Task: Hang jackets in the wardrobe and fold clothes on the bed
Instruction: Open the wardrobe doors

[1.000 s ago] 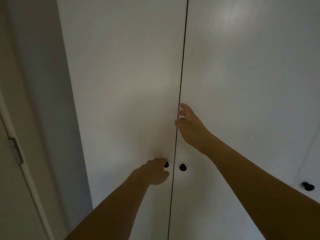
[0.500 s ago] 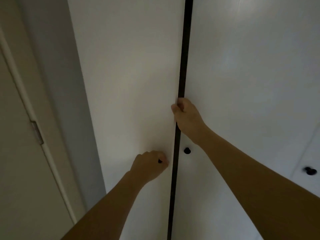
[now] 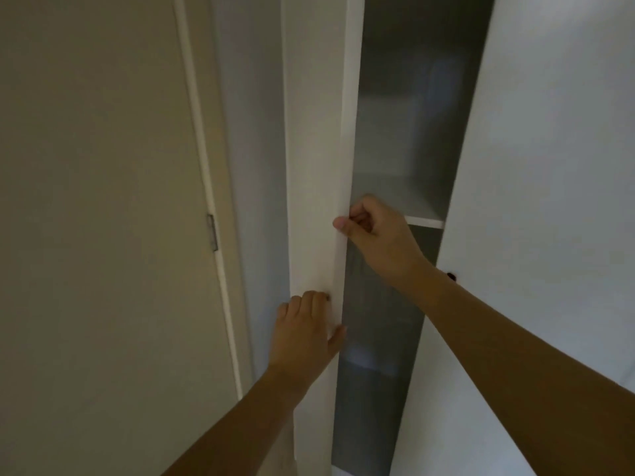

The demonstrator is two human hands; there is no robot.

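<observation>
1. The left wardrobe door [image 3: 312, 201] has swung out toward the person. Half a second ago there was only a narrow dark slit between the two doors, and one second ago they were closed. Now there is a wide gap, and the door's free edge faces the camera.
2. The left hand [image 3: 304, 333] is low on this door, near its free edge. The fingers are curled over the small dark knob [image 3: 327, 297], of which only a bit shows, and the thumb reaches round the edge. It seems to grip the knob, but the hand hides most of it.
3. The right hand [image 3: 372, 231] is higher on the same edge. The fingers are curled round the edge from inside and the thumb presses on the front, so it pinches the door.
4. Meaning for the task: I judge that this is only the opening step. The wardrobe is becoming accessible, but no jacket is in either hand.
5. Inside the gap, a white shelf [image 3: 424, 219] is visible at the height of the right hand. The rest of the interior is dim and blurred; I cannot tell if there is a rail, hangers or clothes.
6. The right wardrobe door [image 3: 549, 166] is closed, and its knob [image 3: 451, 276] is half covered by the right forearm.
7. The jackets, the clothes and the bed are out of view.
</observation>
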